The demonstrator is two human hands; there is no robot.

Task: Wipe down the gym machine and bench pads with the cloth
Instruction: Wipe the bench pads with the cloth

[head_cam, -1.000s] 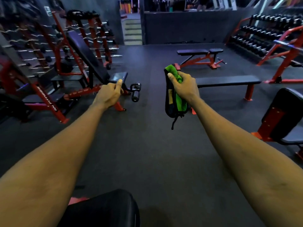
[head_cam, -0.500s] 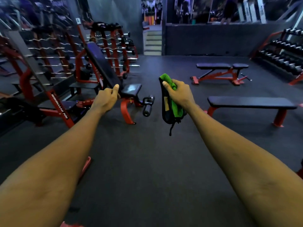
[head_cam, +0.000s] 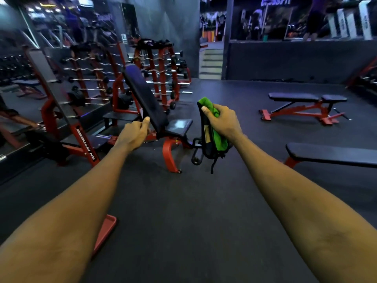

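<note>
My right hand [head_cam: 223, 121] grips a folded green and black cloth [head_cam: 212, 137] held up in mid-air, its lower end and a black strap hanging down. My left hand [head_cam: 133, 134] is stretched out in the air with fingers curled and thumb up, holding nothing. Ahead of both hands stands an incline bench with a dark back pad [head_cam: 144, 98] and small seat pad [head_cam: 179, 125] on a red frame [head_cam: 170, 154]. Neither hand touches it.
A flat bench [head_cam: 334, 154] lies to the right and an adjustable flat bench [head_cam: 306, 98] further back right. Red barbell racks [head_cam: 159, 72] and a red machine frame [head_cam: 83, 141] line the left. A red foot plate [head_cam: 105, 231] sits on the dark rubber floor [head_cam: 189, 211] near me.
The view has moved forward and lifted: the incline bench is nearer and larger. Both hands keep the same pose, and the cloth stays in my right hand.
</note>
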